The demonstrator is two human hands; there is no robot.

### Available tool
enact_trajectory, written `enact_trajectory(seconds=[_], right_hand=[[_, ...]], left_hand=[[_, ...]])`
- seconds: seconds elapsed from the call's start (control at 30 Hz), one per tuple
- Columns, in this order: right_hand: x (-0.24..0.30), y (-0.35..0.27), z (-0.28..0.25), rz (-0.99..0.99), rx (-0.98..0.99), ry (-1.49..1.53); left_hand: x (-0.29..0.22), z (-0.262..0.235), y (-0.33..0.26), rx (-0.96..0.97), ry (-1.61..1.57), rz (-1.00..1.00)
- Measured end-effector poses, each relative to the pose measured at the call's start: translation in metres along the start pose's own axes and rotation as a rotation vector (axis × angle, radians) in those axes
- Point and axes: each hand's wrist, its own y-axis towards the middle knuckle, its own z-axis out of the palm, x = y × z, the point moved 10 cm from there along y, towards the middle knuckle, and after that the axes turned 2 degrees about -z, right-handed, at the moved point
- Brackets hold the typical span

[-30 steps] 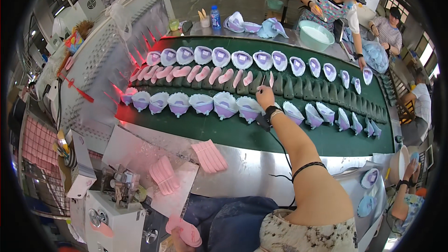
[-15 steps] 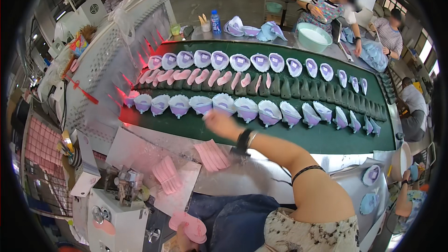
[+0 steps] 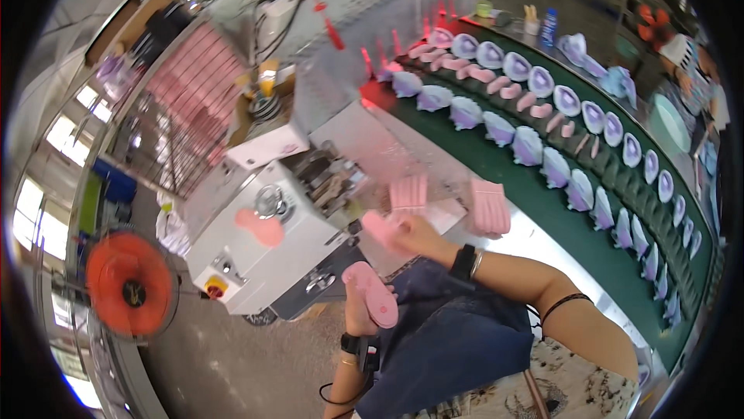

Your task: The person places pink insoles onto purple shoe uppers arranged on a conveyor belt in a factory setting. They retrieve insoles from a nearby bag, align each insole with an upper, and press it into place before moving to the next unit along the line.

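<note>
Low in front of me, my left hand [image 3: 358, 312] grips pink insoles [image 3: 375, 295], held as a stack with the top one facing up. My right hand [image 3: 421, 237] has its fingers on another pink insole [image 3: 380, 228], just above the left hand's stack and apart from it. Beyond the right hand, two bundles of pink insoles, one upright-looking [image 3: 408, 193] and one larger [image 3: 489, 208], lie on the metal worktop. A single pink insole [image 3: 260, 227] rests on top of a white machine [image 3: 232, 264] to the left.
A green conveyor belt [image 3: 465, 144] carries rows of white-purple shoe uppers [image 3: 528, 145], pink insoles and dark lasts toward a red-lit heating tunnel [image 3: 356, 27]. An orange fan [image 3: 132, 283] stands at left, near a wire rack [image 3: 186, 101]. Another person works across the belt.
My view has swung left. My right hand has come back from the belt to near my left hand, which has risen with its insoles from the lower edge.
</note>
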Motion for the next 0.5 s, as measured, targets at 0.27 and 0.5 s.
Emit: enact_trajectory(seconds=[0.27,0.5], right_hand=[[-0.033,0.139,-0.019,-0.081,-0.327,-0.139],[0.053,0.125,-0.050,-0.336,-0.427,-0.665]], left_hand=[[0.029,-0.017,-0.016,0.040,-0.075,-0.100],[0.019,-0.026,-0.031,-0.124,-0.030,-0.097]])
